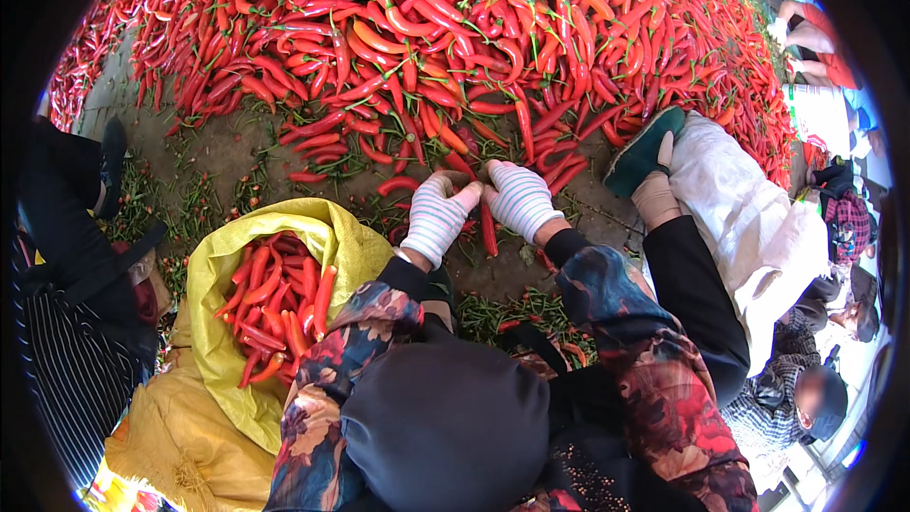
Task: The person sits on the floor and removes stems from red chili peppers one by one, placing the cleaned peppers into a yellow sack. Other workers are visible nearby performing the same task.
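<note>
Both my hands wear striped gloves and meet above the ground, at the near edge of a big heap of red chili peppers (455, 35). A red chili pepper (488, 229) hangs below the fingertips of my right hand (521, 200), which is closed on its upper end. Close beside it, my left hand (439, 213) has thumb and fingers pinched together; whether a stem or pepper is between them is hard to tell. Left of my left hand, an open yellow woven sack (206, 299) holds red peppers without visible green stems.
Green stems (522, 313) litter the ground around my feet. A white woven sack (739, 192) lies at the right beside my shoe (643, 153). A person in striped clothing (78, 370) sits close at the left; several people are at the far right.
</note>
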Demonstrator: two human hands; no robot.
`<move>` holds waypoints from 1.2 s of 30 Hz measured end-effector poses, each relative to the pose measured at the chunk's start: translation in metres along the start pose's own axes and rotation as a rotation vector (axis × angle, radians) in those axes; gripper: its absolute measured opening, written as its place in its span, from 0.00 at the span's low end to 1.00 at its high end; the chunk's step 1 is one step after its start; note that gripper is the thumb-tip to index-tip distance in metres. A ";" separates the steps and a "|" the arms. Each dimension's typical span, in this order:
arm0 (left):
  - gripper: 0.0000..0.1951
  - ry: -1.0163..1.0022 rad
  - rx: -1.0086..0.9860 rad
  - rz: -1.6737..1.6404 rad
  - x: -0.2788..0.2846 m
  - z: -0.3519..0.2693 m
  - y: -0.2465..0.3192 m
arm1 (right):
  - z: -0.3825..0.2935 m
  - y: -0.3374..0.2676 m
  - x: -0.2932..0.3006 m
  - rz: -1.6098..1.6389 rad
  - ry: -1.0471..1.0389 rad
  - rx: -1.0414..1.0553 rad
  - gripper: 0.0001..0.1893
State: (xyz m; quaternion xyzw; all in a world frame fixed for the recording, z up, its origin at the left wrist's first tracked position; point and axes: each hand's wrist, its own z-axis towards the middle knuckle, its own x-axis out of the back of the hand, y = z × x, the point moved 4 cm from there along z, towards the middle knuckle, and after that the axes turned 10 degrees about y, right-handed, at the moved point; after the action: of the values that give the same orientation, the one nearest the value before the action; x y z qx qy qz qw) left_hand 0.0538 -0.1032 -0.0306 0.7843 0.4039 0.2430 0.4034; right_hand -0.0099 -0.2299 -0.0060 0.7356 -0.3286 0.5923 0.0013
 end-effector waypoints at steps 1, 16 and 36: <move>0.15 0.019 0.027 0.035 0.001 0.004 -0.003 | 0.000 0.000 0.001 0.026 0.058 -0.007 0.13; 0.13 0.168 0.262 -0.300 0.045 -0.017 -0.053 | 0.007 -0.007 -0.023 -0.120 -0.085 -0.270 0.22; 0.11 0.142 0.243 -0.561 0.040 -0.028 -0.028 | -0.070 -0.050 -0.005 0.489 0.230 -0.203 0.16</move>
State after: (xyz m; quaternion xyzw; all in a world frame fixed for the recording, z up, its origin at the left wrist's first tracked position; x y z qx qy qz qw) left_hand 0.0435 -0.0480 -0.0361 0.6656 0.6579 0.1264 0.3289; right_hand -0.0469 -0.1614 0.0294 0.5584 -0.5516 0.6189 -0.0308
